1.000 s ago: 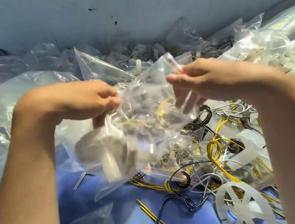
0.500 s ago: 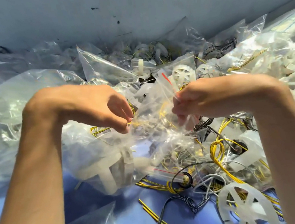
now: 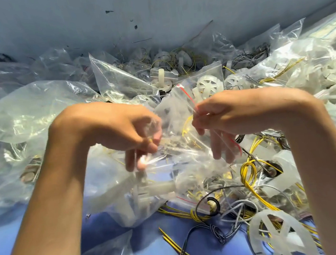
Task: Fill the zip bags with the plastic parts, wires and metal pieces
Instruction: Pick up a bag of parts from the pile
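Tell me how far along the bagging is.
Done: several filled bags lie piled at the back. In hand: the left hand and right hand pinch the mouth of a loaded zip bag, apparently closing it. Left: loose yellow wires and a plastic wheel lie unbagged in front.

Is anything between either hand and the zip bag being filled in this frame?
Nothing visible. The left hand and right hand both pinch the zip bag near its top, the right one beside the red zip strip. Loose wires and a plastic wheel lie lower right, outside the grip.
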Tool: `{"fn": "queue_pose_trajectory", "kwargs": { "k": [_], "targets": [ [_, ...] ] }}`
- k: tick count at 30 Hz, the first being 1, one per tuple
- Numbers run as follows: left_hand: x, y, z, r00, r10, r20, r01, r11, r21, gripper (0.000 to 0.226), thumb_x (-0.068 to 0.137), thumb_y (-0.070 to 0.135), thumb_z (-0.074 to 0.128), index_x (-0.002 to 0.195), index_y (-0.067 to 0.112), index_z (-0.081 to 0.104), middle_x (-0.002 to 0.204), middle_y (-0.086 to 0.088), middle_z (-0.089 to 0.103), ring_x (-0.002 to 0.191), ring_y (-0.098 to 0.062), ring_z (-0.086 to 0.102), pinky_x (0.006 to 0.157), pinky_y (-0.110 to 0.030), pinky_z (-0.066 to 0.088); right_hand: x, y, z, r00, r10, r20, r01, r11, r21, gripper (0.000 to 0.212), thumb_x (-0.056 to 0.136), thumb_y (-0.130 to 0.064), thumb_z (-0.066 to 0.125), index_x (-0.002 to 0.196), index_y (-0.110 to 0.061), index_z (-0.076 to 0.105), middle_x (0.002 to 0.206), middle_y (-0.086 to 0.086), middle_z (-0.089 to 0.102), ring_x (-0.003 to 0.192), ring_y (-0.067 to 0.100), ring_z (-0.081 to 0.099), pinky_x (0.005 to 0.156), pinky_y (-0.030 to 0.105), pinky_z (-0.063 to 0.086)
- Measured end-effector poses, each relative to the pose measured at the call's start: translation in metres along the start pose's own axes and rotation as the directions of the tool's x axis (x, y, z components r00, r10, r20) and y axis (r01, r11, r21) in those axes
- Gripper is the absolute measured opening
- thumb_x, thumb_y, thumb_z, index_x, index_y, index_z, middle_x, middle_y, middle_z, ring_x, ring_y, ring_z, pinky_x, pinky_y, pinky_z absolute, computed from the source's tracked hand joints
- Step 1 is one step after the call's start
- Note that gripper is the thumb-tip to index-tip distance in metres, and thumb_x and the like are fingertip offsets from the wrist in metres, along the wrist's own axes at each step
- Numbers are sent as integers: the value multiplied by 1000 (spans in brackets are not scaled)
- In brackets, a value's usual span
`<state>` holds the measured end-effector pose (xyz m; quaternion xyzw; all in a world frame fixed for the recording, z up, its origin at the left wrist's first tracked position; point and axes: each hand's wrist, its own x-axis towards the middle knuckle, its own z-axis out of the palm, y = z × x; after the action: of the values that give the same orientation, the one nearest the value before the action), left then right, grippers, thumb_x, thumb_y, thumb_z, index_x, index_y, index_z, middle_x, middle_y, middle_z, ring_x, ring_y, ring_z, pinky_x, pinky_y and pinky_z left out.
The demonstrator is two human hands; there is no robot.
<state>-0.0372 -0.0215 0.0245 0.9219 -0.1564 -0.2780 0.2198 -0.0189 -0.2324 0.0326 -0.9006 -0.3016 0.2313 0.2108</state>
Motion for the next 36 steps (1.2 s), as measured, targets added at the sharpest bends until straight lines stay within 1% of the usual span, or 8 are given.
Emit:
{"fn": "queue_pose_trajectory", "kwargs": {
  "k": [3, 6, 10, 16, 23, 26, 31, 36],
  "targets": [
    [-7, -11, -6, 996, 30, -85, -34, 998, -48, 17, 93, 8, 55, 77, 10, 50, 44, 0, 55, 33, -11, 48, 39, -14, 35, 0, -2, 0, 999, -33, 42, 33, 999, 0, 24, 104, -23, 35, 86, -14, 49, 57, 0, 70, 47, 15, 67, 47, 18, 44],
    [-8, -15, -10, 994, -4, -110, 2, 1000, -22, 13, 87, 19, 65, 77, 16, 57, 47, 0, 60, 33, -13, 50, 39, -14, 36, 1, -1, 1, 999, -2, 53, 2, 1000, 17, 25, 102, -31, 40, 87, -14, 51, 64, 3, 72, 48, 18, 68, 47, 18, 43],
    [4, -21, -8, 986, -96, -136, 110, 988, 106, 35, 72, 33, 78, 101, 28, 59, 77, 10, 73, 69, -10, 67, 71, -31, 51, 2, 9, -3, 990, 89, -106, -98, 991, -86, 27, 94, -44, 50, 90, -19, 57, 75, -6, 74, 64, 5, 69, 56, 21, 42],
    [10, -24, -9, 970, -99, -222, 129, 984, 125, 54, 69, 40, 79, 116, 37, 52, 93, 14, 68, 84, -3, 65, 70, -22, 47, -5, 33, -19, 918, 258, -300, -326, 923, -203, 31, 81, -54, 64, 94, -26, 59, 78, -7, 72, 79, 5, 60, 65, 25, 42],
    [7, -12, -12, 944, -38, -329, 97, 981, 166, 58, 72, 57, 65, 124, 38, 47, 100, 21, 64, 89, 4, 60, 85, -28, 48, 1, 50, -17, 900, 393, -188, -424, 889, -171, 28, 76, -43, 76, 93, -26, 62, 60, -13, 70, 44, -4, 58, 48, 16, 39],
    [8, -5, -9, 908, 47, -417, 17, 989, 147, 49, 77, 53, 63, 122, 37, 50, 101, 21, 61, 89, 5, 59, 85, -27, 50, 9, 51, -14, 911, 376, -170, -405, 893, -195, 26, 78, -34, 77, 95, -26, 59, 59, -12, 69, 44, -4, 57, 45, 15, 37],
    [14, 13, -3, 779, 230, -584, -151, 972, 182, 36, 85, 37, 62, 119, 27, 55, 106, 11, 60, 93, 4, 56, 85, -26, 50, 5, 49, -17, 915, 321, -243, -383, 880, -282, 22, 83, -26, 71, 100, -28, 58, 76, -11, 67, 68, 0, 58, 55, 24, 36],
    [18, 30, 4, 677, 337, -654, -243, 941, 233, 33, 86, 35, 62, 116, 22, 59, 111, 7, 57, 102, -6, 55, 90, -23, 44, -5, 42, -27, 881, -1, -473, -117, 968, -222, 18, 83, -25, 71, 100, -30, 65, 82, -16, 64, 74, 3, 58, 64, 27, 46]
  ]
}}
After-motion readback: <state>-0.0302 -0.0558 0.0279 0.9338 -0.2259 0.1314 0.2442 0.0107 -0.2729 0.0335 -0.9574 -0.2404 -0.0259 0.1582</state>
